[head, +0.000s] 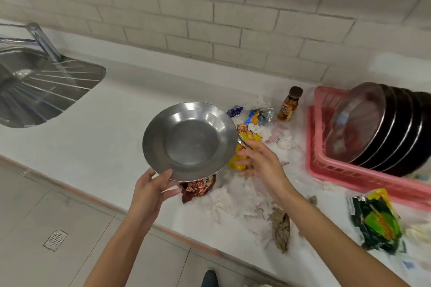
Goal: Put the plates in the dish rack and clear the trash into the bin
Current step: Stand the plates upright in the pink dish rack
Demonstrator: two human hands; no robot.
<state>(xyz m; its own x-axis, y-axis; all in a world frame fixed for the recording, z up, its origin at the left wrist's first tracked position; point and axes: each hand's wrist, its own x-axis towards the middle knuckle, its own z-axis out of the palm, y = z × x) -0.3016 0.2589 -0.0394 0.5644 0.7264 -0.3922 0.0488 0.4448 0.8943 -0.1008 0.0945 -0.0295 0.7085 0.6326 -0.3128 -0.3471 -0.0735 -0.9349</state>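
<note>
Our left hand point(151, 190) pinches the near rim of the metal plate point(190, 141), held up in the air, left of the pink dish rack point(331, 170). Our right hand point(261, 163) is between the plate and the rack, with its fingers spread and holding nothing. With only one hand on the rim, the plate might tip and drop onto the wrappers point(251, 134) on the bench point(105, 123). The plate is round, shiny and empty.

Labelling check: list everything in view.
counter: 1, white, across frame
plate: 1, steel, held above counter
rack: 1, pink, counter right
dark plates: several, on edge in rack
bottle: 1, brown, left of rack
wrappers: several, mixed colours, mid counter
green packet: 1, front of rack
tissues: many, white, among wrappers
sink: 1, steel, far left
tap: 1, steel, behind sink
left hand: grips plate rim
right hand: open, over wrappers
</note>
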